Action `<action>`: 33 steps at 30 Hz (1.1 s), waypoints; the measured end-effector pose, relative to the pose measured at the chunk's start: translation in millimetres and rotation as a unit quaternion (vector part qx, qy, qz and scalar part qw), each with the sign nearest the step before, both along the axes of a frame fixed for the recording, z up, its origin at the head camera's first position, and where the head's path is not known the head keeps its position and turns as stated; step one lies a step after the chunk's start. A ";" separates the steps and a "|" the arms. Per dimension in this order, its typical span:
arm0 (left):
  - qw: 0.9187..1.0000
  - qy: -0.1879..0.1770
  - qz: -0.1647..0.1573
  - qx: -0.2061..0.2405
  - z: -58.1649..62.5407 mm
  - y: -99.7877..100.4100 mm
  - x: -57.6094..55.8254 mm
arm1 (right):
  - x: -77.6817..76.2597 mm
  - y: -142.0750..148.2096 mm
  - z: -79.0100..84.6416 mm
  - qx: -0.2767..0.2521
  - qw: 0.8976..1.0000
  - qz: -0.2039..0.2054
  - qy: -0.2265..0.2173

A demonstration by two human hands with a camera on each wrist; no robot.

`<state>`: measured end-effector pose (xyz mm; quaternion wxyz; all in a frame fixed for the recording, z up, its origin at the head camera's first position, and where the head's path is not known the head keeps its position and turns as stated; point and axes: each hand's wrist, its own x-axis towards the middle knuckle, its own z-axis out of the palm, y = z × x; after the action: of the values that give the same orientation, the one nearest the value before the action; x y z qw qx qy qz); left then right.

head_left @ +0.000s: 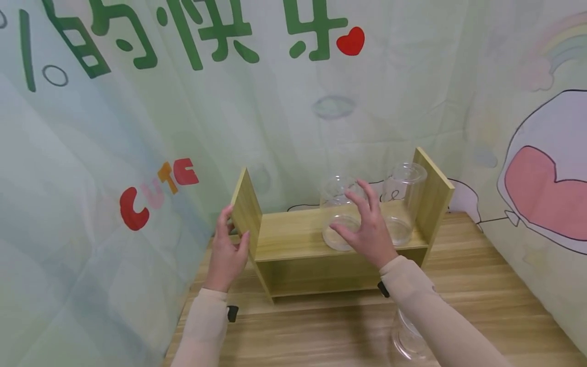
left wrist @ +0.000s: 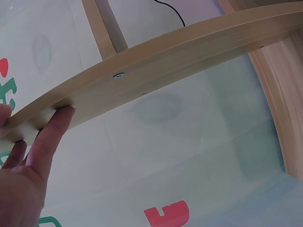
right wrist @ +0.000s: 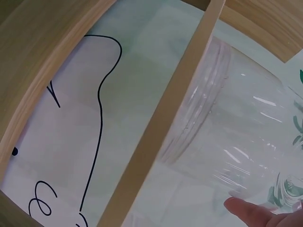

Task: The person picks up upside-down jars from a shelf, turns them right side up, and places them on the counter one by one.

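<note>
A two-tier wooden shelf (head_left: 284, 232) stands on the table, with upright side panels. My left hand (head_left: 227, 262) holds its left panel (left wrist: 161, 71), fingertips (left wrist: 66, 113) on the outer face and the thumb by the front edge. Toward the middle of the upper board stands a clear jar (head_left: 331, 211). My right hand (head_left: 369, 234) is in front of this jar, thumb and fingers spread apart. In the right wrist view one fingertip is close to the clear jar (right wrist: 241, 127); contact is unclear. Another clear jar (head_left: 405, 201) stands on the same board beside the right panel.
A third clear transparent container (head_left: 408, 339) is on the wooden table (head_left: 316, 331), partly hidden behind my right sleeve. Printed cloth (head_left: 275, 117) hangs behind and on both sides of the table. Dark straps show at both wrists.
</note>
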<state>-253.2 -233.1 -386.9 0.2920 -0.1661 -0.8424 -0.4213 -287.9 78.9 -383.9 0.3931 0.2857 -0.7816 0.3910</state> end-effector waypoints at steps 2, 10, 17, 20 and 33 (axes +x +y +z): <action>1.000 0.000 -0.002 0.000 -0.8 1.3 -0.2 | 0.2 0.7 -1.5 0.002 1.000 -0.004 0.001; 1.000 -0.004 -0.002 0.004 -1.0 5.5 -3.0 | -2.2 4.9 -1.8 0.004 1.000 -0.006 0.004; 1.000 -0.002 -0.008 0.012 -1.9 4.6 -5.0 | -0.4 7.1 -2.2 -0.023 1.000 0.016 0.009; 1.000 0.004 -0.008 0.010 -1.5 4.1 -5.7 | 2.4 8.0 -1.3 -0.033 0.999 0.026 0.009; 1.000 0.006 0.004 -0.001 -2.1 4.0 -2.1 | 36.9 12.9 17.3 -0.076 0.995 0.072 -0.002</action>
<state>-255.3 -229.0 -388.9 0.2988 -0.1659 -0.8416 -0.4182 -251.0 91.8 -366.6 0.3828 0.3094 -0.7280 0.4772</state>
